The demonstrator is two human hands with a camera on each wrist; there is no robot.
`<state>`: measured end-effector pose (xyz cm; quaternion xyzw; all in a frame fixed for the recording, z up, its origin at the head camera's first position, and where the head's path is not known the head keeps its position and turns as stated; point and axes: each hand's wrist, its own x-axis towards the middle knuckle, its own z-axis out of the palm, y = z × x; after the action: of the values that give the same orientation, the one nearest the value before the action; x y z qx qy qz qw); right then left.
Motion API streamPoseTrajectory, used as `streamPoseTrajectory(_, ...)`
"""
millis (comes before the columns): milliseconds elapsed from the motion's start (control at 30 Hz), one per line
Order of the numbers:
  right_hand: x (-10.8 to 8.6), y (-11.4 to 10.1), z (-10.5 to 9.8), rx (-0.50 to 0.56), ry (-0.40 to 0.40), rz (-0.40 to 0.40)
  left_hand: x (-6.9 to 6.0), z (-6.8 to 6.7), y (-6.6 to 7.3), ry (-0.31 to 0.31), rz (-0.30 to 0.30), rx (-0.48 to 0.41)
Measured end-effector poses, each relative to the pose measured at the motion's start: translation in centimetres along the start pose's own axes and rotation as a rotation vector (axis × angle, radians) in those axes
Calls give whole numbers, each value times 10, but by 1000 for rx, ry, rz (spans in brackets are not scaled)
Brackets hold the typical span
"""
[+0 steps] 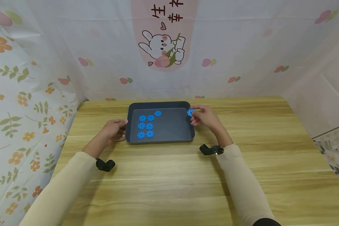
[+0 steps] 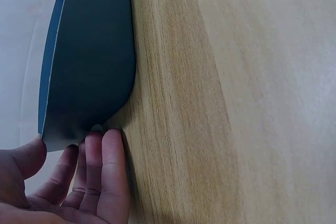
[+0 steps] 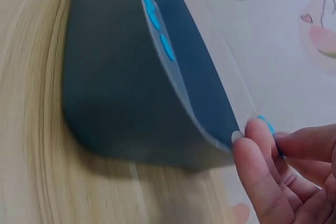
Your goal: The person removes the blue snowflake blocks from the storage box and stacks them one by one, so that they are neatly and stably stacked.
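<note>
A dark grey rectangular tray (image 1: 172, 125) stands on the table. In its left part lie several blue notched plastic discs (image 1: 141, 126), mostly in pairs, with one disc (image 1: 158, 113) further back. My left hand (image 1: 115, 130) holds the tray's left end. In the left wrist view, that hand's thumb (image 2: 32, 157) is at the rim and the fingers (image 2: 113, 163) lie against the outer wall lower down. At the right rim, my right hand (image 1: 204, 116) pinches another blue notched disc (image 1: 190, 112) between thumb and forefinger. Its other fingers (image 3: 254, 174) are by the tray's rim.
The wood-grain table (image 1: 164, 182) reaches around the tray on all sides. A white patterned cloth (image 1: 101, 47) hangs behind it, and a flowered cloth (image 1: 25, 110) hangs on the left. Each wrist carries a black camera mount (image 1: 210, 150).
</note>
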<state>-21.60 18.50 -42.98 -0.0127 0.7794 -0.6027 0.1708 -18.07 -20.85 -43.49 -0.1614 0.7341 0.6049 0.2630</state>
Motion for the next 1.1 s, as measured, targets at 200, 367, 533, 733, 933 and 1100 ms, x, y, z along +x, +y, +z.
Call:
streamPoseTrajectory(200,-3,9,-14,60,50,52,0,0,1,2,4,0)
streamPoseTrajectory(367,-6,17,-23,99,82,52,1,-1,0,6,2,-4)
streamPoseTrajectory(533,-8,25,-28,89,137,61,0,-2,-1,14,7,-7)
streamPoseTrajectory(733,-9,36,-31,79,178,100,-2,-4,-1,18,4,0)
streamPoseTrajectory(933,-10,41,-34,66,198,130,-2,-2,1,18,13,6)
streamPoseTrajectory(1100,-8,47,-36,56,187,171,0,0,0,20,10,10)
